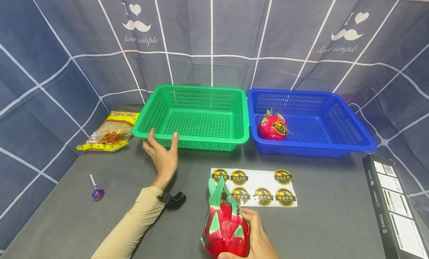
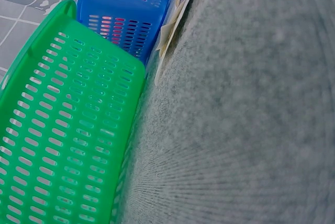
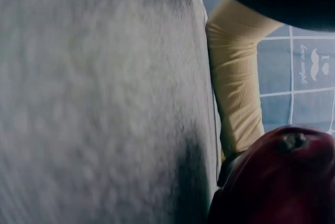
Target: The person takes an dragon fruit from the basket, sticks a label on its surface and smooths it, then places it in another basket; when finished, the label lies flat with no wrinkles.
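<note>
A red dragon fruit [image 1: 225,229] with green leaf tips is held upright by my right hand [image 1: 256,234] near the table's front edge. The right wrist view shows the fruit [image 3: 285,177] dark and close, with its stem scar visible. At the front left of the green basket [image 1: 192,88], my left hand [image 1: 163,158] has its fingers spread, index finger and thumb overlapping the front rim. In the left wrist view the green basket's wall [image 2: 63,124] stands close, but the hand itself is out of frame. Behind the fruit lies a sticker sheet [image 1: 264,176] with several round black-and-gold labels.
A blue basket [image 1: 311,151] beside the green one holds another dragon fruit [image 1: 270,126] bearing a label. To the left lie a yellow food packet [image 1: 112,132] and a purple lollipop [image 1: 97,193]. A long black box [image 1: 395,210] lies at the right.
</note>
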A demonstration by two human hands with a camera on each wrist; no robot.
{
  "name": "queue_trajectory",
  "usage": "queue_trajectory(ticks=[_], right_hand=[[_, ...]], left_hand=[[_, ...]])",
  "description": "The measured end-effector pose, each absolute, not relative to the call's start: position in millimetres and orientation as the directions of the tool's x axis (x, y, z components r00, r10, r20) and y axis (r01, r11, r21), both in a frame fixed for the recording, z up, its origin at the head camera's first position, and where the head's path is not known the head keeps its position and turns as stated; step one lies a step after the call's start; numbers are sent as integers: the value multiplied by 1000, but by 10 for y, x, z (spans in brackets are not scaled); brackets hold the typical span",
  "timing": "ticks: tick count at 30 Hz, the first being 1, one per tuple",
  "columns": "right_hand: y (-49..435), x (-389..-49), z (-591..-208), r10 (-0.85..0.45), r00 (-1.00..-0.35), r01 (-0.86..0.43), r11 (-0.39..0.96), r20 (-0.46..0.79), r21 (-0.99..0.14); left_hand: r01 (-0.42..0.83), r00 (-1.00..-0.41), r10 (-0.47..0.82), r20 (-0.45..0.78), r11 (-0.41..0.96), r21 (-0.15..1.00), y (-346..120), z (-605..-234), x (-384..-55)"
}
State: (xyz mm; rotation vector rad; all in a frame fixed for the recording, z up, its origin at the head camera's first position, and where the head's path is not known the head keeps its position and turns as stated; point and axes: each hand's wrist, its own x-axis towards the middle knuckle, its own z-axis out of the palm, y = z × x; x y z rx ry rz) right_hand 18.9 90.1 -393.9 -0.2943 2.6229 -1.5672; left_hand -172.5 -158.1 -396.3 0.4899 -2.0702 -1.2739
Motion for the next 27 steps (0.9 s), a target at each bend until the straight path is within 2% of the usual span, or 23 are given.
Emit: queue_trajectory(ticks=[2, 5, 12, 15, 20, 27], right_hand=[[896, 177, -3895, -156, -987, -42, 500, -42, -865], [907, 136, -3878, -98, -991, 25, 533, -91, -846], [960, 60, -3898, -94, -988, 46, 559, -119, -828], [997, 25, -3941, -102, -994, -20, 564, -45, -826], [1063, -41, -4014, -110, -980, -201, 562, 168, -802], [1133, -143, -3989, -56, -980, -191, 557, 192, -808]], left_hand=[[21, -719, -610, 332, 459, 888, -1580, -3963, -1725], [20, -720, -609, 331, 459, 888, -1578, -3962, -1723], [14, -722, -612, 322, 453, 891, -1580, -3959, -1722], [13, -724, -611, 320, 452, 892, -1578, -3960, -1725], [8, -730, -608, 312, 449, 894, -1579, -3953, -1713], [-2, -751, -597, 282, 429, 903, -1562, -3928, -1674]])
